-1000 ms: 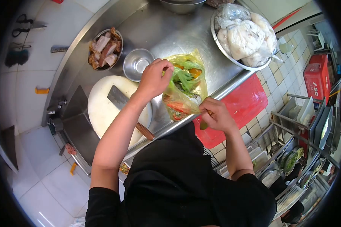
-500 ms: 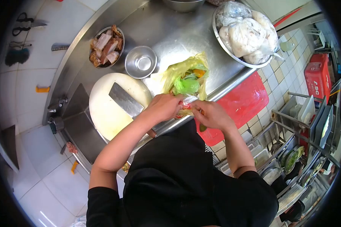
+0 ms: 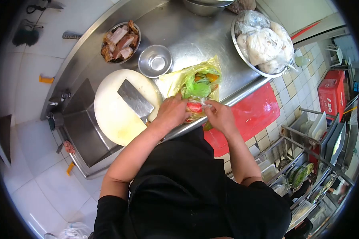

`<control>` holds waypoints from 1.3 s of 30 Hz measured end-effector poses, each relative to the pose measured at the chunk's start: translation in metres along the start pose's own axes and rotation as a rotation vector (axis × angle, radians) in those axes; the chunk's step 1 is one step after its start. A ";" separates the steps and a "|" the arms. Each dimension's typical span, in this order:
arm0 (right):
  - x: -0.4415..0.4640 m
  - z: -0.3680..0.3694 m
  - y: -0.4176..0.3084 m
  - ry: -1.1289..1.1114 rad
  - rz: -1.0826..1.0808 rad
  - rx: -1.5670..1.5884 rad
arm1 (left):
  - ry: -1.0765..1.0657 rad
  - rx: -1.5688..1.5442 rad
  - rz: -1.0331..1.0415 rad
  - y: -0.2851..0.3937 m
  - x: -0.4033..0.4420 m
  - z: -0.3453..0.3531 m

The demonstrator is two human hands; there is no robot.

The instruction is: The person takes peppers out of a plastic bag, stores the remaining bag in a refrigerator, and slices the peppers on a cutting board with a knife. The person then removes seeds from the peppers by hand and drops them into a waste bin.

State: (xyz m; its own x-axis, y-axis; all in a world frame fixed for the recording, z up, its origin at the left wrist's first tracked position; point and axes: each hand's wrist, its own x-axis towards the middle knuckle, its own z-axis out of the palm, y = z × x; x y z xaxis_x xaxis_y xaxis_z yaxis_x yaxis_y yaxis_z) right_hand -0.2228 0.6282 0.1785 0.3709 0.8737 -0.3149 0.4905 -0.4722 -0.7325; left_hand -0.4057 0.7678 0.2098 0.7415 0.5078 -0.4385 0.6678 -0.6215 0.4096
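A steel sink (image 3: 85,139), cleaver (image 3: 135,98) and chopping board (image 3: 111,115) show a kitchen.

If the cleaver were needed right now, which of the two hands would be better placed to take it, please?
The left hand, probably: it is nearer the cleaver on the round board. The right hand is farther across, though both are busy at the yellow bag.

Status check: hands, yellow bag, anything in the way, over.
Left hand at near side of yellow bag. Right hand touching clear plastic there. Bag open, contents showing. Cleaver on chopping board, by left wrist.
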 end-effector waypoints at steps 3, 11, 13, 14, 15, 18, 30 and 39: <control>0.015 -0.017 0.015 0.020 0.051 -0.166 | 0.061 0.043 0.038 0.008 -0.002 0.003; 0.057 -0.033 0.008 0.410 -0.472 -0.014 | 0.227 -0.022 0.372 0.007 -0.006 0.033; 0.078 -0.035 0.017 0.235 -0.371 -0.161 | 0.251 -0.037 0.344 0.007 -0.006 0.037; 0.084 -0.037 0.018 0.061 -0.272 -0.306 | 0.281 -0.051 0.317 0.008 -0.005 0.035; 0.087 -0.039 0.019 0.068 -0.274 -0.305 | 0.284 -0.046 0.322 0.008 -0.005 0.034; 0.094 -0.044 0.019 -0.194 -0.199 -0.529 | 0.276 -0.038 0.254 0.018 -0.008 0.019; 0.087 -0.015 0.030 -0.150 -0.309 -0.616 | -0.017 0.091 0.176 0.013 0.042 0.002; 0.088 -0.029 0.037 0.025 -0.319 -0.377 | 0.125 0.117 0.101 0.017 0.026 0.016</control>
State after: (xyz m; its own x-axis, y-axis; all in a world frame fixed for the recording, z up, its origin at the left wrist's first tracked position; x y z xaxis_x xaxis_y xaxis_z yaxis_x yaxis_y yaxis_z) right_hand -0.1494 0.6843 0.1413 0.1718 0.9808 -0.0927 0.8320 -0.1948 -0.5195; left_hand -0.3764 0.7607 0.1923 0.8117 0.5049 -0.2937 0.5827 -0.7348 0.3472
